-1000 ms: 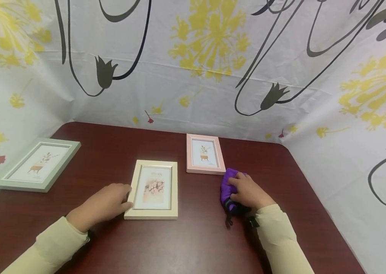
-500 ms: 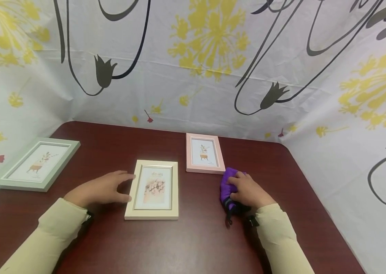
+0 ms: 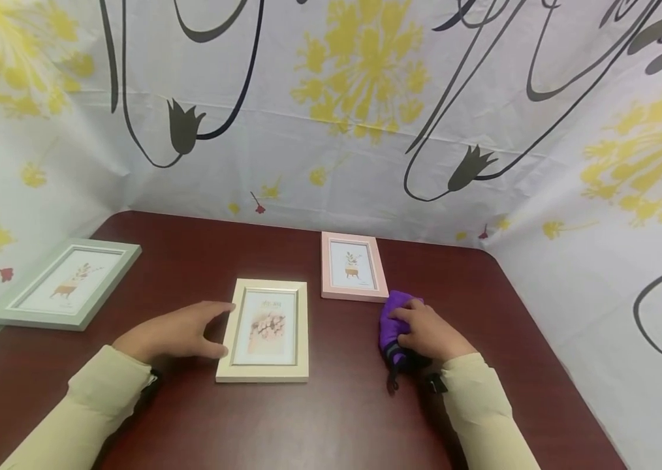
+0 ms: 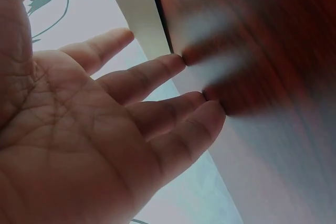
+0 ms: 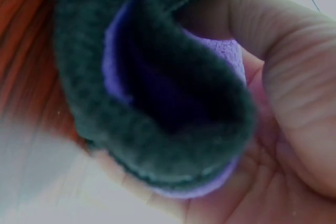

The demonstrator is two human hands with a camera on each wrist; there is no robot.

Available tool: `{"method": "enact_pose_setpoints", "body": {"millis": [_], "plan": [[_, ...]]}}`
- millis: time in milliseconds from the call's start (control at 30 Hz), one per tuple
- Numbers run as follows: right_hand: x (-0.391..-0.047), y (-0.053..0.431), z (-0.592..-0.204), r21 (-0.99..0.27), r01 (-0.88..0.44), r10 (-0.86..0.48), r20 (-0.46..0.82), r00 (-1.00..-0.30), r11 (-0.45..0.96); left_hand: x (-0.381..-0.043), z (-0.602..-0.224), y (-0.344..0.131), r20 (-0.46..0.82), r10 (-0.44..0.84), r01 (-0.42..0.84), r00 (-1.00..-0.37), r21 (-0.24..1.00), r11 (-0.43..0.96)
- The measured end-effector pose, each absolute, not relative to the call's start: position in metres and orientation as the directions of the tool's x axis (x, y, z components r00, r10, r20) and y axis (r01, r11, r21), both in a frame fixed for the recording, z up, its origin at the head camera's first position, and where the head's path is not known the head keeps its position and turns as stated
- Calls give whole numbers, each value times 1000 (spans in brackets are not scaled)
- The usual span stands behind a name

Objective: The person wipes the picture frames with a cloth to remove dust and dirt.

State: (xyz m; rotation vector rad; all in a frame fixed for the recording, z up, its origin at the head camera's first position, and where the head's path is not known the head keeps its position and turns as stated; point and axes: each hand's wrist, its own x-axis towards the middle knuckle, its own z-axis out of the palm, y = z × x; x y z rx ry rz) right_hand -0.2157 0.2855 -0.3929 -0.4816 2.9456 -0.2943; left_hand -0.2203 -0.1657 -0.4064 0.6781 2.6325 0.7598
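Observation:
My left hand [image 3: 175, 333] is at the left edge of a cream picture frame [image 3: 266, 329] with a floral print, lying flat on the table. Thumb and fingers are spread, their tips right at the frame's edge. In the left wrist view the palm [image 4: 68, 129] shows, with straight fingers reaching to the glossy tabletop. My right hand [image 3: 431, 331] grips a purple cloth [image 3: 390, 326] with dark trim on the table. Seen from the right wrist, the cloth's thick dark edge [image 5: 84, 77] curls round a purple inside, between thumb and fingers.
A pink picture frame [image 3: 352, 266] lies at the back, just beyond the purple cloth. At the far left lies a pale green frame [image 3: 69, 281]. Patterned white sheeting [image 3: 284, 156] walls in the dark red table [image 3: 331, 424] at the back and sides.
My left hand's fingers and thumb have spread apart at the cream frame's left edge; they were closer together there before. The right hand stays on the purple cloth.

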Motion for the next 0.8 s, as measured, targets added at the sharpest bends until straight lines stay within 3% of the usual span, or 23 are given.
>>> {"method": "enact_pose_setpoints", "body": {"millis": [267,500,800], "plan": [[-217,287,-395,-221,-287,-318,-119,-941,932,-219,-403,-164,-179,548,366,-817,574,733],[-220,290,-393,-184,-408,-414,5,-910,894,-220,-402,-161,-179,562,375,-807,580,723],[-218,279,-383,-224,-499,-485,118,-867,837,-219,-404,-164,-186,559,357,-808,600,716]]}}
